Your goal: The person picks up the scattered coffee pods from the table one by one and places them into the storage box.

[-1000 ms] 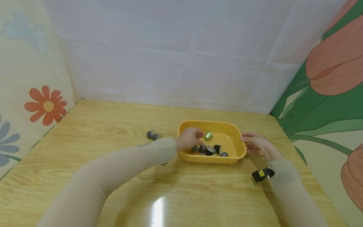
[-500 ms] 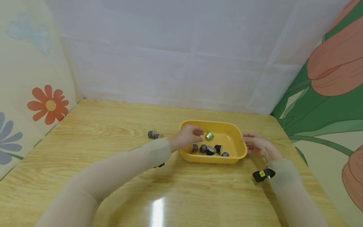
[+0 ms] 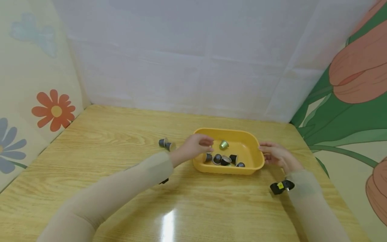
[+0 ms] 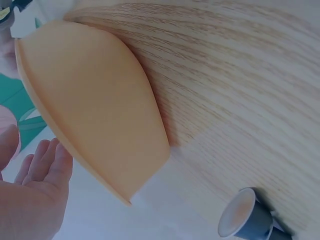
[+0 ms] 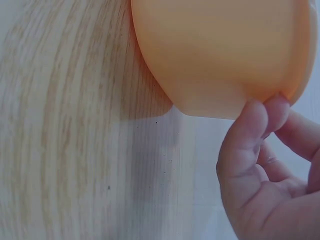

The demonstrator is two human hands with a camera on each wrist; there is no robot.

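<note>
My left hand (image 3: 196,147) hovers over the left rim of a yellow plastic basin (image 3: 242,170), fingers loosely bent and nothing held. In the left wrist view that hand (image 4: 37,190) appears beside the basin's outer wall (image 4: 100,110). At the basin's right end my right hand (image 3: 276,154) holds the rim; in the right wrist view its curled fingers (image 5: 245,125) touch the wall just below the lip. Inside the basin lie a green coffee capsule (image 3: 223,145) and several dark ones, among them a black capsule (image 3: 225,161).
Two dark coffee capsules (image 3: 163,142) lie together on the wooden table (image 3: 121,134), left of the basin. A white cloth (image 3: 181,67) hangs behind the table. Printed flower panels (image 3: 356,74) stand on both sides.
My left hand has drawn back leftward from inside the basin to over its left rim, showing more of the capsules there. My right hand stays at the right end.
</note>
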